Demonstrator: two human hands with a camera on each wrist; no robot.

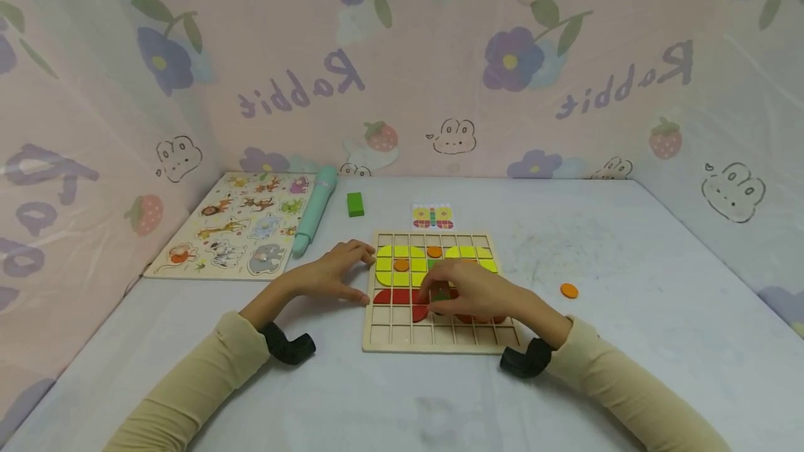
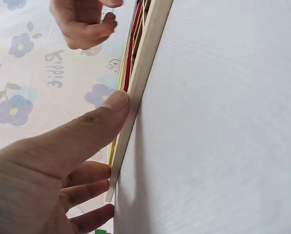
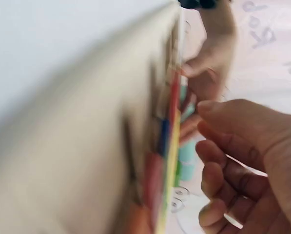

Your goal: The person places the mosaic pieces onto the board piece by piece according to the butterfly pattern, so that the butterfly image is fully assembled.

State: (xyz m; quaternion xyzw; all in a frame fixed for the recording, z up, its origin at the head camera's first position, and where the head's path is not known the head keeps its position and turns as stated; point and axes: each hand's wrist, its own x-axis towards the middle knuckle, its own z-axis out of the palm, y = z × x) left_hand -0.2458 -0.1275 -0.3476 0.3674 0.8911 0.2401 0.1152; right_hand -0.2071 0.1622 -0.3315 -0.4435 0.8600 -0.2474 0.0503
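Note:
A wooden grid board (image 1: 402, 335) lies flat in the middle of the table. Yellow pieces (image 1: 384, 276) and orange discs (image 1: 434, 252) fill upper cells; red pieces (image 1: 396, 296) sit lower. My left hand (image 1: 333, 274) steadies the board's left side, its thumb (image 2: 117, 101) against the edge and its fingers spread farther along. Over the middle of the board hovers my right hand (image 1: 477, 288), fingers loosely bent, with nothing visible between thumb and fingertips in the right wrist view. It hides several cells, including part of a green piece (image 1: 442, 295). A blue piece (image 3: 164, 137) shows blurred in that view.
A butterfly pattern card (image 1: 433, 217) lies behind the board. A green block (image 1: 355, 204), a mint-green tube (image 1: 316, 209) and an animal puzzle board (image 1: 188, 267) stand to the back left. One orange disc (image 1: 569, 291) lies right of the grid board. Printed curtains enclose the table.

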